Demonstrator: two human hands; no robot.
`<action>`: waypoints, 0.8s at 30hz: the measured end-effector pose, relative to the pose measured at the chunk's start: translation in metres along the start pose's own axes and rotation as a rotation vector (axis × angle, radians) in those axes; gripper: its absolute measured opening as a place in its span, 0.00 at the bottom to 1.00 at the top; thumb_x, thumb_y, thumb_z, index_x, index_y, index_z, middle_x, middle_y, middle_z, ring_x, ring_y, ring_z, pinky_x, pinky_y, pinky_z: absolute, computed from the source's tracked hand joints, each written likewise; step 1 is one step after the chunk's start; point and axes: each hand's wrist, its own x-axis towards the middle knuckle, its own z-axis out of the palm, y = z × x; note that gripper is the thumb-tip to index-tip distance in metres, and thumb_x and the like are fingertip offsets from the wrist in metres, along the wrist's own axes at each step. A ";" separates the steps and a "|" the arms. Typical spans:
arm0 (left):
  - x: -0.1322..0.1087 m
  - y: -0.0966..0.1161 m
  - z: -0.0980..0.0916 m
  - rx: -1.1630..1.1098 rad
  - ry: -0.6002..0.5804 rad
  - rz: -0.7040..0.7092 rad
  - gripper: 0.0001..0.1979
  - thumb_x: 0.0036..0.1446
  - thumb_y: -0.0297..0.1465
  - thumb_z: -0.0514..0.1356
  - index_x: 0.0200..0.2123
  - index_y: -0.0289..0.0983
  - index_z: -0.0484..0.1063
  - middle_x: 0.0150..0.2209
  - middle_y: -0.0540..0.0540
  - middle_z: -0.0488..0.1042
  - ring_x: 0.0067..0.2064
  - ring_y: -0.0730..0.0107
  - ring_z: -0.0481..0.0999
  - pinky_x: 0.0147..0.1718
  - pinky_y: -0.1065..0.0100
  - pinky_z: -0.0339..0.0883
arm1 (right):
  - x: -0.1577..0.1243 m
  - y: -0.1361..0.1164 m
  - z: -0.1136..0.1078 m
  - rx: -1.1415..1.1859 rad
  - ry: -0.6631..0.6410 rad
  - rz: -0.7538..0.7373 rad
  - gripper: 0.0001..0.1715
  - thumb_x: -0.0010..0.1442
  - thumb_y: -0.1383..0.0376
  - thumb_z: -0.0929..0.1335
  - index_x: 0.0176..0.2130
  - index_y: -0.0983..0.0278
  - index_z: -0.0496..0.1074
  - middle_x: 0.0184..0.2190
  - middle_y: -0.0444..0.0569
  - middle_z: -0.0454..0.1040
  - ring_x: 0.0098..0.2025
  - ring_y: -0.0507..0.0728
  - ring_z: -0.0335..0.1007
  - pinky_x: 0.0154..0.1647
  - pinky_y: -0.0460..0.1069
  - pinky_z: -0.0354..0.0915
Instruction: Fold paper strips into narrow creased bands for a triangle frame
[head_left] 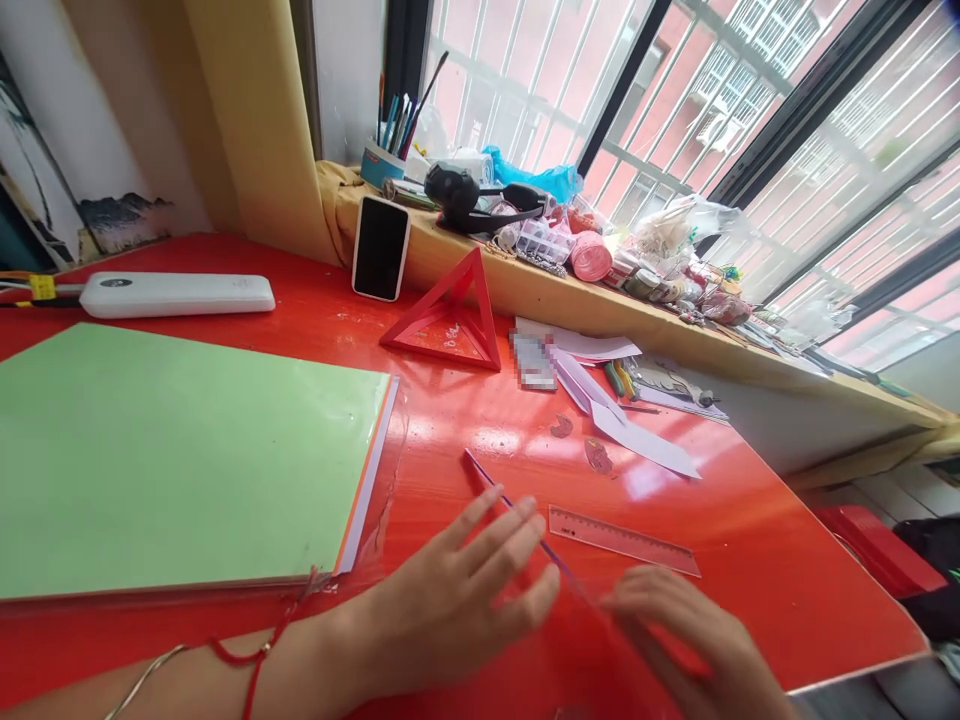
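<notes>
A thin purple strip [556, 556] runs slantwise across the red tabletop, its far tip showing beyond my fingers. My left hand [480, 590] lies over its middle, fingers stretched and slightly apart, fingertips touching or just above it. At the strip's near end is my right hand [686, 640], somewhat blurred, its thumb and fingers pinched together where the strip meets them. Just beyond both hands lies a clear ruler [622, 540]. Whether the strip is folded paper or a stick, I cannot tell.
Green paper sheets [180, 460] fill the table's left side. Farther back are a white power strip [178, 294], a propped phone [381, 249], a red triangular frame [444, 335] and pale paper strips [637, 437]. Craft supplies crowd the windowsill [517, 262].
</notes>
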 end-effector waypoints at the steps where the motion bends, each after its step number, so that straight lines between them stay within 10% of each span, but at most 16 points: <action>1: 0.000 0.002 -0.001 0.001 0.030 0.025 0.21 0.59 0.22 0.54 0.56 0.38 0.63 0.57 0.37 0.67 0.68 0.51 0.53 0.66 0.46 0.48 | 0.005 0.008 -0.006 -0.019 0.093 0.038 0.08 0.65 0.69 0.67 0.42 0.58 0.75 0.34 0.46 0.81 0.35 0.55 0.79 0.37 0.45 0.73; 6: -0.001 0.005 0.001 -0.011 0.115 0.057 0.17 0.61 0.22 0.54 0.53 0.37 0.67 0.55 0.38 0.69 0.66 0.51 0.57 0.63 0.47 0.58 | 0.032 0.072 -0.020 -0.272 0.686 0.567 0.18 0.57 0.49 0.71 0.37 0.58 0.82 0.33 0.48 0.82 0.34 0.61 0.79 0.26 0.48 0.69; 10: 0.000 0.002 0.004 0.006 0.124 -0.004 0.15 0.63 0.24 0.52 0.51 0.37 0.69 0.53 0.39 0.71 0.64 0.54 0.61 0.60 0.50 0.63 | 0.070 0.141 -0.022 -0.358 0.850 0.643 0.26 0.63 0.48 0.66 0.44 0.66 0.80 0.37 0.56 0.80 0.33 0.61 0.77 0.31 0.53 0.70; 17: -0.002 -0.005 0.055 0.128 0.473 0.006 0.08 0.62 0.25 0.59 0.44 0.39 0.69 0.45 0.45 0.73 0.59 0.62 0.69 0.63 0.57 0.60 | 0.113 0.232 0.001 -0.449 0.607 0.610 0.16 0.67 0.59 0.68 0.51 0.64 0.71 0.49 0.51 0.74 0.46 0.58 0.74 0.47 0.58 0.72; 24: -0.014 -0.014 0.089 0.130 0.381 -0.062 0.08 0.68 0.27 0.55 0.47 0.35 0.72 0.43 0.47 0.75 0.52 0.71 0.75 0.64 0.68 0.59 | 0.099 0.249 0.017 -0.519 0.312 0.567 0.14 0.68 0.59 0.67 0.51 0.62 0.72 0.53 0.52 0.73 0.52 0.60 0.71 0.54 0.61 0.68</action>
